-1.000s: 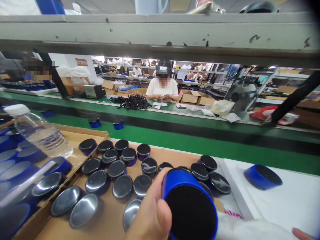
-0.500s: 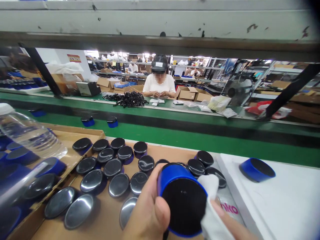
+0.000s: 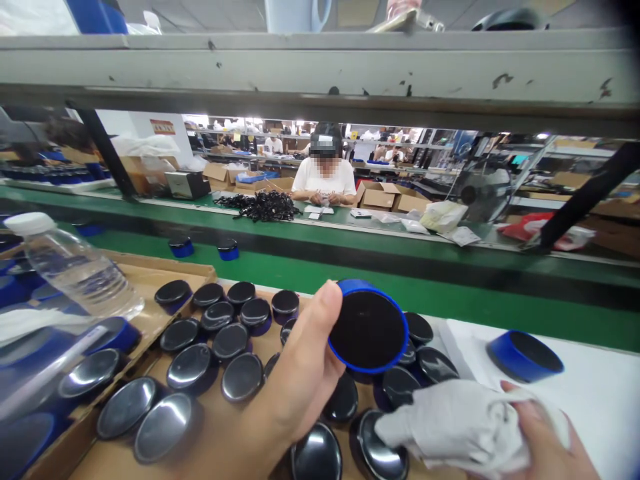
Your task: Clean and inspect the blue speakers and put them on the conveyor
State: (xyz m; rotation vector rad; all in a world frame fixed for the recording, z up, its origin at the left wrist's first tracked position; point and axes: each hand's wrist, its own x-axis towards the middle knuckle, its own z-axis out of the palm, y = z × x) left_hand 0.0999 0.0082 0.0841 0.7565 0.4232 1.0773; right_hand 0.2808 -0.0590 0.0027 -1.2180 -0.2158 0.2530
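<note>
The left hand [image 3: 295,393] pinches a blue round speaker [image 3: 369,327] by its rim, thumb on the near side, black face turned toward the camera, raised above the cardboard tray [image 3: 210,433]. Open air lies around the speaker; the green conveyor belt [image 3: 450,293] runs just behind it. The right hand [image 3: 545,440] is closed on a white cloth [image 3: 455,423] low to the speaker's right, apart from it. Below and left of the speaker the tray is crowded with rows of black-topped speakers [image 3: 230,340], packed close. A second blue speaker [image 3: 525,355] lies on the white board [image 3: 600,400] to the right. A water bottle [image 3: 75,270] lies on the far-left tray. Half a second ago the cloth touched the speaker's face; now the speaker sits higher and the cloth has drawn away.
</note>
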